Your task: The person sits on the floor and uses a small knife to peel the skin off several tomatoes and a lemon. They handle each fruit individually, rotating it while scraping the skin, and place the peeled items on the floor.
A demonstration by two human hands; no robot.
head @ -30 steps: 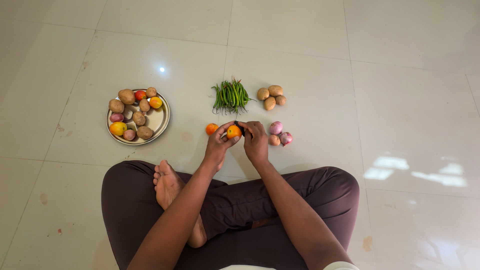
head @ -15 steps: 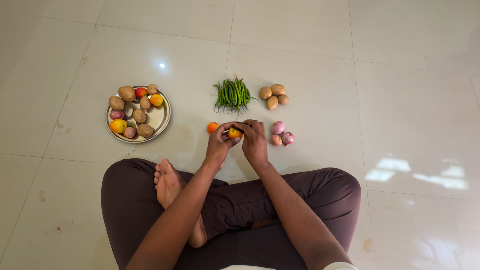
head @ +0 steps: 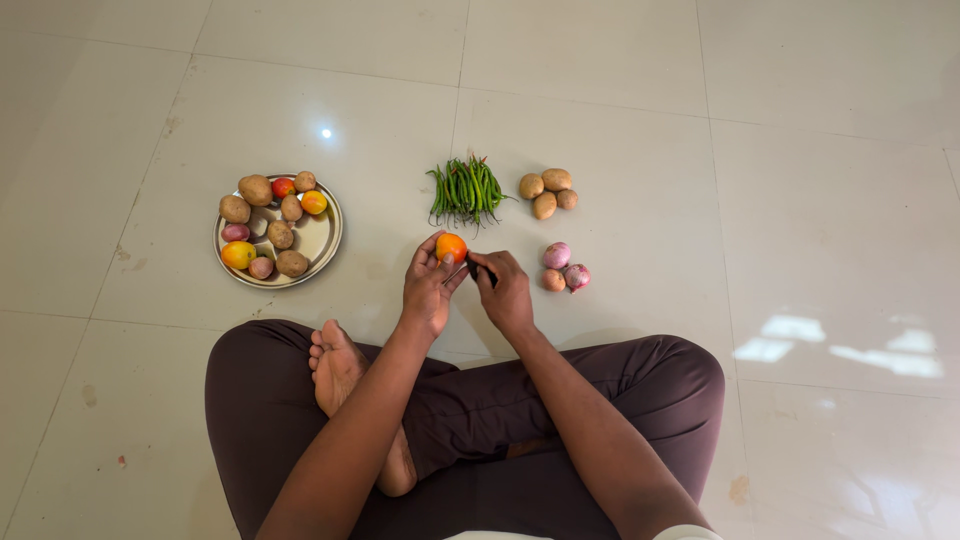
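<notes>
My left hand [head: 428,285] holds an orange tomato [head: 451,247] in its fingertips, lifted just above the tiled floor and in front of a bunch of green chillies [head: 463,190]. Close beside it, my right hand [head: 505,290] pinches a small dark object [head: 481,267], its tip pointing toward the tomato but a little apart from it. I sit cross-legged in dark trousers, one bare foot [head: 335,365] turned up on my left thigh.
At the left stands a steel plate [head: 325,240] holding potatoes, tomatoes and small onions. Loose on the floor are several potatoes [head: 545,192] to the right of the chillies and three pinkish onions [head: 561,268] by my right hand.
My left hand has carried the tomato up and away from my right hand, so the hands have parted. The second tomato on the floor is now hidden behind my left hand.
</notes>
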